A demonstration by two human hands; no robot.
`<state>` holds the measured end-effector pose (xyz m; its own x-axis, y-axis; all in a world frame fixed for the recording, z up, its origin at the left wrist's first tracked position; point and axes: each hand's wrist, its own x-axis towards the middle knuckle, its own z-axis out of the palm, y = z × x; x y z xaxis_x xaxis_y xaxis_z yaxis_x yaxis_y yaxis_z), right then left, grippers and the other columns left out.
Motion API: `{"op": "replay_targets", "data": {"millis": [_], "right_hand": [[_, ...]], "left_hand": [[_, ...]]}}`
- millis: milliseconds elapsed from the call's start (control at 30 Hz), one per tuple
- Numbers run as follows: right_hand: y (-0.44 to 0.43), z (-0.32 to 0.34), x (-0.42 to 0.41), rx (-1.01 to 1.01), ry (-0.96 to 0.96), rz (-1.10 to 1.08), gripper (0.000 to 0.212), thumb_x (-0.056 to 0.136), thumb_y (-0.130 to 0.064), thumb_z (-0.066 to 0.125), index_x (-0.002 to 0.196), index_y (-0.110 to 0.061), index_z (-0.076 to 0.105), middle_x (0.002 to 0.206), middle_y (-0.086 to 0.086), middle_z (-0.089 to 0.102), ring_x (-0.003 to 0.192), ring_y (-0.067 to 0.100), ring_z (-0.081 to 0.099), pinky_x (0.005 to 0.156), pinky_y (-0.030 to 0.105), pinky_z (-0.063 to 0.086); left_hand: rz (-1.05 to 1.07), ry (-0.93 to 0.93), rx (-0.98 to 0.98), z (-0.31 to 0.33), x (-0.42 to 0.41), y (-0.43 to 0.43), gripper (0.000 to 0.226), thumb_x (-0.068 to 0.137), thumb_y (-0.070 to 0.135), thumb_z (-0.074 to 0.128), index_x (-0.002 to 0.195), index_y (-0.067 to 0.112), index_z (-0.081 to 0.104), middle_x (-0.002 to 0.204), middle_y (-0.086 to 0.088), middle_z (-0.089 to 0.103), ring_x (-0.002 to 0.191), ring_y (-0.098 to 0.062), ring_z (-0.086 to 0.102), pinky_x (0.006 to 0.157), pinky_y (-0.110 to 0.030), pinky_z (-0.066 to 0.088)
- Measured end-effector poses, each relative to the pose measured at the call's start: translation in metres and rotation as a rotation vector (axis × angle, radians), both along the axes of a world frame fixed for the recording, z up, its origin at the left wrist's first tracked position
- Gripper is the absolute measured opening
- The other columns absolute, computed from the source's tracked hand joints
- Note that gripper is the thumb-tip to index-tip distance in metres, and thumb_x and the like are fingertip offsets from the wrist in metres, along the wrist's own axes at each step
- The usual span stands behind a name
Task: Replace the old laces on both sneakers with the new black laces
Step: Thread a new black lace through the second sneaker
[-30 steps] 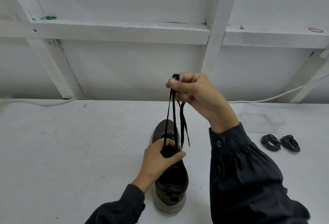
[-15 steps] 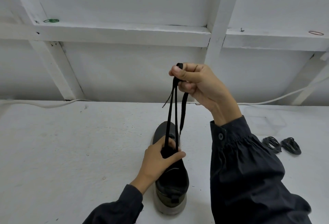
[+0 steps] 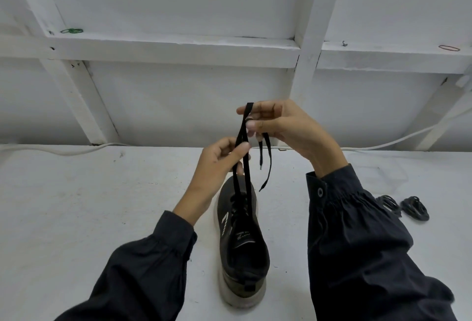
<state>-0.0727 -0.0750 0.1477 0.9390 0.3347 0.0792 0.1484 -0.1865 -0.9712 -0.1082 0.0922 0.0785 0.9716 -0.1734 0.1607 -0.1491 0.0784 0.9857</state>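
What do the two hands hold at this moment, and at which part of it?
Both hold the black lace. The right hand grips it high, near its dangling ends; the left hand pinches the two strands lower, above the sneaker.

The left sleeve (image 3: 153,269) and right sleeve (image 3: 370,257) run off the bottom edge, the right hand (image 3: 288,129) conceals part of the lace (image 3: 241,142), lace routing through the dark sneaker (image 3: 242,249) is indiscernible, and the small object (image 3: 344,44) on the ledge (image 3: 178,41) is unidentifiable.
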Motion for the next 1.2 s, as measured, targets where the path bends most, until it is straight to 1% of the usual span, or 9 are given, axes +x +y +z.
{"op": "replay_targets", "data": {"millis": [167, 300, 400, 500, 633, 833, 933, 1100, 1200], "right_hand": [[-0.011, -0.016, 0.011, -0.568, -0.288, -0.24, 0.012, 0.083, -0.01, 0.075, 0.095, -0.012, 0.078, 0.088, 0.003, 0.073, 0.087, 0.019, 0.067, 0.08, 0.034, 0.054], [-0.01, -0.021, 0.013, -0.83, -0.319, -0.413, 0.014, 0.082, -0.03, 0.077, 0.093, -0.023, 0.079, 0.074, -0.01, 0.053, 0.078, 0.013, 0.052, 0.059, 0.025, 0.035], [-0.008, -0.02, 0.014, -0.646, -0.302, -0.426, 0.011, 0.085, -0.015, 0.072, 0.095, -0.016, 0.079, 0.062, -0.008, 0.059, 0.058, 0.006, 0.052, 0.057, 0.022, 0.04], [0.001, -0.017, 0.013, -0.316, -0.166, -0.268, 0.03, 0.091, 0.005, 0.053, 0.111, -0.007, 0.072, 0.089, 0.011, 0.074, 0.077, 0.019, 0.07, 0.075, 0.027, 0.057], [0.006, -0.022, 0.011, -0.126, -0.028, -0.049, 0.027, 0.098, -0.02, 0.058, 0.123, -0.014, 0.066, 0.107, 0.005, 0.074, 0.102, 0.023, 0.07, 0.096, 0.037, 0.054], [0.004, -0.031, 0.009, -0.2, -0.051, 0.023, 0.027, 0.094, -0.018, 0.065, 0.119, -0.009, 0.069, 0.088, 0.011, 0.075, 0.071, 0.017, 0.068, 0.072, 0.03, 0.057], [0.001, -0.031, 0.009, -0.191, -0.057, 0.008, 0.024, 0.091, -0.015, 0.068, 0.113, -0.007, 0.072, 0.06, -0.005, 0.062, 0.051, 0.009, 0.044, 0.051, 0.02, 0.039], [-0.002, -0.029, 0.01, -0.198, -0.015, 0.009, 0.02, 0.084, -0.011, 0.075, 0.102, -0.001, 0.074, 0.064, 0.009, 0.057, 0.047, 0.009, 0.037, 0.045, 0.017, 0.029], [-0.005, -0.029, 0.01, -0.252, -0.005, 0.024, 0.017, 0.083, -0.012, 0.077, 0.092, 0.001, 0.075, 0.054, -0.005, 0.061, 0.045, 0.008, 0.041, 0.045, 0.016, 0.03]], "left_hand": [[0.031, 0.095, 0.043, -0.002, 0.014, 0.008, 0.013, 0.095, 0.02, 0.061, 0.091, 0.01, 0.068, 0.072, 0.005, 0.062, 0.051, -0.009, 0.045, 0.061, -0.018, 0.047], [0.015, 0.149, 0.079, -0.005, 0.017, 0.01, 0.017, 0.095, 0.019, 0.06, 0.098, 0.006, 0.071, 0.072, 0.005, 0.063, 0.048, -0.008, 0.043, 0.059, -0.018, 0.047], [-0.031, 0.15, 0.13, -0.003, 0.018, 0.01, 0.02, 0.096, 0.019, 0.059, 0.103, 0.004, 0.071, 0.073, 0.005, 0.065, 0.048, -0.009, 0.043, 0.062, -0.021, 0.048], [-0.063, 0.134, 0.177, 0.002, 0.019, 0.009, 0.021, 0.097, 0.021, 0.059, 0.104, 0.005, 0.07, 0.074, 0.006, 0.066, 0.049, -0.009, 0.044, 0.067, -0.026, 0.047], [-0.068, 0.094, 0.211, 0.008, 0.019, 0.008, 0.017, 0.096, 0.022, 0.059, 0.099, 0.009, 0.071, 0.077, 0.004, 0.068, 0.051, -0.011, 0.045, 0.065, -0.024, 0.046], [-0.063, 0.009, 0.281, 0.008, 0.02, 0.008, 0.015, 0.095, 0.02, 0.061, 0.101, 0.013, 0.073, 0.082, 0.003, 0.07, 0.052, -0.012, 0.047, 0.062, -0.019, 0.045], [-0.043, 0.0, 0.285, 0.007, 0.02, 0.011, 0.013, 0.094, 0.02, 0.062, 0.097, 0.015, 0.074, 0.084, 0.002, 0.072, 0.052, -0.012, 0.049, 0.062, -0.017, 0.046], [0.01, -0.075, 0.395, 0.006, 0.019, 0.017, 0.007, 0.089, 0.02, 0.069, 0.091, 0.016, 0.074, 0.073, 0.011, 0.07, 0.054, -0.009, 0.056, 0.063, -0.013, 0.044], [0.057, -0.121, 0.446, 0.003, 0.019, 0.017, 0.008, 0.086, 0.016, 0.072, 0.09, 0.023, 0.072, 0.078, 0.01, 0.069, 0.053, -0.007, 0.059, 0.061, -0.011, 0.044]]}}
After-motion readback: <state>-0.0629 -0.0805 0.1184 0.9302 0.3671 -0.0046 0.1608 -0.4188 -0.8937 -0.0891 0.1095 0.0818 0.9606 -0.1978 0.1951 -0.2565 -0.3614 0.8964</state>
